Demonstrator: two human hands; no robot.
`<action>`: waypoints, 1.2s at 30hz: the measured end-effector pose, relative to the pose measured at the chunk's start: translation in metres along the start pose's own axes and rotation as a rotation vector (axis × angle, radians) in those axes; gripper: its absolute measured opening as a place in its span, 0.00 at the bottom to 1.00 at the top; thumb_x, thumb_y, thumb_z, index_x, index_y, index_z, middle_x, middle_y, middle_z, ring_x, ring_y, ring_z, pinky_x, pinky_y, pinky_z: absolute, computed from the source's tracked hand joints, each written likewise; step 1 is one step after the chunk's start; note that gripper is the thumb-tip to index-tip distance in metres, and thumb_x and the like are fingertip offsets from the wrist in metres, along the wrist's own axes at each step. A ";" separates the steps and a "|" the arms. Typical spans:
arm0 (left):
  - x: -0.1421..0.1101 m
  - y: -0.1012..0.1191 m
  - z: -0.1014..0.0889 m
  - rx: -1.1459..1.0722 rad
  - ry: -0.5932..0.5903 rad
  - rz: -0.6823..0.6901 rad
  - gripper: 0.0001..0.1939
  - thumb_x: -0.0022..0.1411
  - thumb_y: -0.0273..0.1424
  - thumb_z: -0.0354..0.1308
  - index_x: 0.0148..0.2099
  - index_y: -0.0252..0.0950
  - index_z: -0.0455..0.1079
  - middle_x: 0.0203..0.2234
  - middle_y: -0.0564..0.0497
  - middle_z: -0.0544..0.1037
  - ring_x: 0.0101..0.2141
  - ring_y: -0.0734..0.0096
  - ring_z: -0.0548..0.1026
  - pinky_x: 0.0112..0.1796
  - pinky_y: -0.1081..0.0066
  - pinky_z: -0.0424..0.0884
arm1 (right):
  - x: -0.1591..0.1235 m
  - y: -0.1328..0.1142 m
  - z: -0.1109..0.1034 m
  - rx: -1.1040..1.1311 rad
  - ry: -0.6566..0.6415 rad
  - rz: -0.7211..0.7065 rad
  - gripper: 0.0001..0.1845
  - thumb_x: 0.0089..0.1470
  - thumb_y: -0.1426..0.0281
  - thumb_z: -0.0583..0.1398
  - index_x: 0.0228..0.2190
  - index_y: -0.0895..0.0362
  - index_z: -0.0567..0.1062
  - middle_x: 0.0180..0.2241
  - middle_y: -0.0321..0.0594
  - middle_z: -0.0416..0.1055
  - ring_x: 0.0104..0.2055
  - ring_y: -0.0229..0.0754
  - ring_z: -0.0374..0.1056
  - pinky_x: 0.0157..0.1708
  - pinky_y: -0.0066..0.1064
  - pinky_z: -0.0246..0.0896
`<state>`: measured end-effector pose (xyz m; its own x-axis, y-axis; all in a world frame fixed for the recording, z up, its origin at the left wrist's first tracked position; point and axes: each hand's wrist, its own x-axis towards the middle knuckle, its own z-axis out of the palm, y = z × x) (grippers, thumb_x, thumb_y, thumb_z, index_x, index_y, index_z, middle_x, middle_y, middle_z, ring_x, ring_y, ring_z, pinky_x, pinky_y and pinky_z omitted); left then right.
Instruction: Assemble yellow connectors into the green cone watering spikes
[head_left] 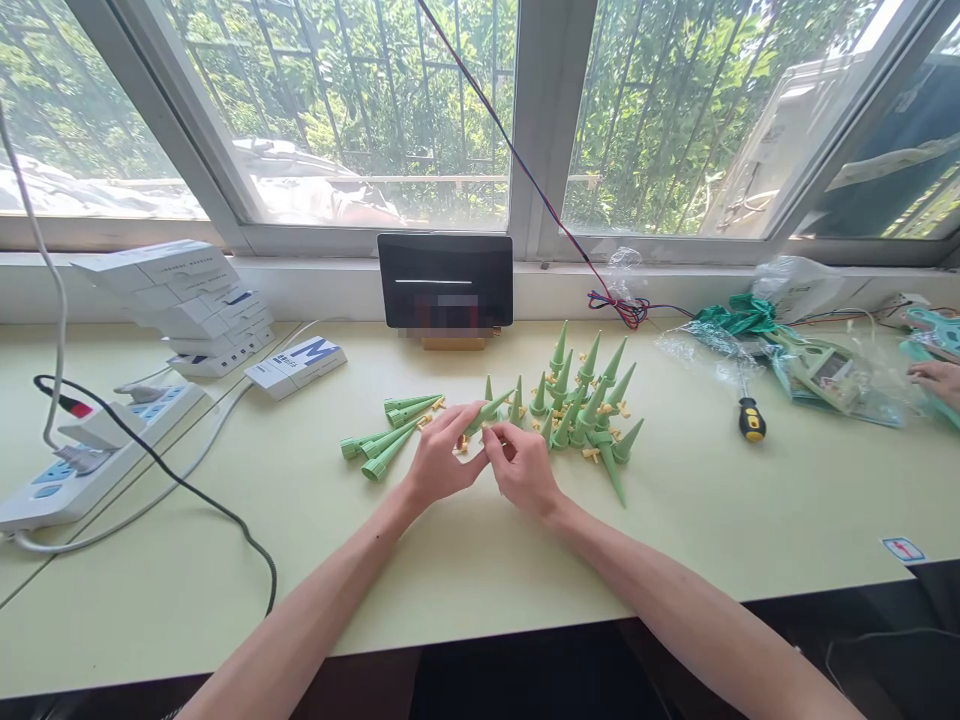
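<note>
My left hand is closed round a green plastic watering spike, whose pointed tip slants up to the right. Against its near end, my right hand is pinched with thumb and forefinger; what lies between those fingertips is too small and hidden to make out. Just right of my hands, several green spikes stand points up in a cluster, with small yellow valves on their sides. More green spikes lie flat to the left of my left hand.
A dark tablet stands behind the spikes. White boxes and a power strip with cables are at left. To the right are a screwdriver, plastic bags and another person's hand.
</note>
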<state>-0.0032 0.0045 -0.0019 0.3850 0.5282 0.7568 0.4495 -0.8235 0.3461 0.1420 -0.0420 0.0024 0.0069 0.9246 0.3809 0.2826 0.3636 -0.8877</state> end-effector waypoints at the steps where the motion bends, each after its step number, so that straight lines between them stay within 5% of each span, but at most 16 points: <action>1: 0.000 0.000 0.000 -0.002 0.001 0.001 0.21 0.58 0.25 0.59 0.55 0.38 0.68 0.40 0.47 0.78 0.26 0.73 0.71 0.29 0.71 0.71 | 0.000 0.000 0.000 0.003 -0.006 0.008 0.17 0.62 0.59 0.53 0.27 0.56 0.70 0.18 0.33 0.64 0.18 0.35 0.57 0.22 0.28 0.53; 26: 0.003 0.007 0.000 -0.036 0.012 -0.029 0.20 0.54 0.24 0.59 0.50 0.38 0.70 0.37 0.49 0.79 0.27 0.73 0.73 0.28 0.72 0.73 | -0.003 -0.002 -0.001 0.253 -0.119 0.156 0.21 0.65 0.55 0.52 0.27 0.56 0.69 0.15 0.29 0.63 0.14 0.33 0.60 0.18 0.25 0.56; 36: -0.001 0.001 0.000 -0.039 -0.064 -0.105 0.30 0.53 0.25 0.60 0.59 0.40 0.65 0.44 0.48 0.78 0.27 0.75 0.72 0.32 0.72 0.74 | -0.003 -0.004 0.000 0.298 -0.103 0.169 0.22 0.64 0.53 0.52 0.27 0.56 0.68 0.20 0.32 0.67 0.16 0.33 0.62 0.17 0.26 0.57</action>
<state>-0.0033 0.0030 -0.0024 0.3891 0.6229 0.6787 0.4588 -0.7699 0.4435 0.1414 -0.0463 0.0045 -0.0710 0.9757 0.2075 -0.0067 0.2075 -0.9782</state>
